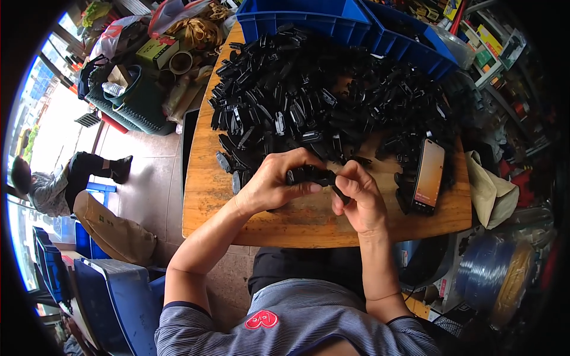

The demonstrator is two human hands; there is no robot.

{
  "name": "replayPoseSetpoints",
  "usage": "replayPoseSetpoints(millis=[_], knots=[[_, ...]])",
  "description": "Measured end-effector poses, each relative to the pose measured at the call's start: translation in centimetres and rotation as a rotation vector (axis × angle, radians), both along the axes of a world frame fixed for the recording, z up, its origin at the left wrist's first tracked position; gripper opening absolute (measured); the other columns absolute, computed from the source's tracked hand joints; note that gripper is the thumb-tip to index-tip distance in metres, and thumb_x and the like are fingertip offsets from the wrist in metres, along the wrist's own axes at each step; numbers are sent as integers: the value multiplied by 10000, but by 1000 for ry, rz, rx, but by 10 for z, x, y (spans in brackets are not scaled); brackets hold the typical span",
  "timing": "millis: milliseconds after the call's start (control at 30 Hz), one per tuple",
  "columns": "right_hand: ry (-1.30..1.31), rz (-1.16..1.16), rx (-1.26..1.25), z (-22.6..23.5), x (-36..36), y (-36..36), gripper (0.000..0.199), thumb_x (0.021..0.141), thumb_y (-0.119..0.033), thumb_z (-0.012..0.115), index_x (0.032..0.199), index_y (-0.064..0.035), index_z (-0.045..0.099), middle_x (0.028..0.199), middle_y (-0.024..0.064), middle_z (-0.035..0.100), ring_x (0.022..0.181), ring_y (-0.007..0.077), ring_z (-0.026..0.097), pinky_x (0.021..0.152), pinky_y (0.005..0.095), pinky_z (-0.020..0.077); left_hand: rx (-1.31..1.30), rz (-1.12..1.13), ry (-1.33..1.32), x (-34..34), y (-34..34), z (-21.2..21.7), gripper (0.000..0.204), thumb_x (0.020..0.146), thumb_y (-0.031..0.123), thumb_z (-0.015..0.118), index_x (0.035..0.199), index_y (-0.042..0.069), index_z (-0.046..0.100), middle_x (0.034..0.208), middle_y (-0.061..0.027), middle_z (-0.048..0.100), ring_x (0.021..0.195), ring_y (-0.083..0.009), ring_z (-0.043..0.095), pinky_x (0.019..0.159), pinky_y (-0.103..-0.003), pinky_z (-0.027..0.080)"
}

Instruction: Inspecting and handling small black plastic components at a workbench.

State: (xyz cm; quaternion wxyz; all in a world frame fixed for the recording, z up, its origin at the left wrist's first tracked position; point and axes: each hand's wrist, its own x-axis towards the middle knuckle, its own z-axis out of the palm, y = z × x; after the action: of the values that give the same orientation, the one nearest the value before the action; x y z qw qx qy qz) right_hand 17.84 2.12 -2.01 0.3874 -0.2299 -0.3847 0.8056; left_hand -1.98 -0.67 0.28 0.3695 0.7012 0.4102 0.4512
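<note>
Above the near part of the wooden table (219, 204), my left hand (279, 181) is closed round a small black plastic part (306, 175). The fingers of my right hand (360, 193) are bent and pinch a dark piece at the right end of that part. Whether the two black pieces are joined cannot be made out. Just beyond my hands spreads a large heap of similar black plastic parts (279, 89), some with shiny faces.
Two blue plastic crates (303, 25) stand at the table's far edge. A lit phone (428, 172) leans among black parts on the right. A cream cloth or bag (493, 190) and a roll of clear tubing (487, 270) lie right of the table. Far left, a person (53, 184) sits.
</note>
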Motion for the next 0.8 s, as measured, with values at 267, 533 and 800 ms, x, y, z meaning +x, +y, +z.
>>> replayPoseSetpoints(millis=[267,533,800], knots=[[-83,97,8,-3,-3,-9,241,865,-255,604,987,-63,522,855,36,579,701,131,593,640,287,505,-88,-31,-88,2,-6,6,288,737,202,734,931,22,619,795,-34,619,747,-133,598,681,-259,459],[-190,-301,393,1,-17,-15,222,891,-170,571,1063,-31,549,1049,18,507,888,80,467,826,221,372,-631,-119,-475,21,-6,0,349,767,200,722,1016,22,555,761,-5,566,669,-77,542,631,-222,449],[-1467,-674,1387,34,31,58,275,793,-45,603,1064,-18,569,1129,137,524,951,267,492,832,352,422,-636,8,-603,12,10,-3,260,755,21,693,962,16,536,891,-113,654,810,-158,631,722,-270,523]])
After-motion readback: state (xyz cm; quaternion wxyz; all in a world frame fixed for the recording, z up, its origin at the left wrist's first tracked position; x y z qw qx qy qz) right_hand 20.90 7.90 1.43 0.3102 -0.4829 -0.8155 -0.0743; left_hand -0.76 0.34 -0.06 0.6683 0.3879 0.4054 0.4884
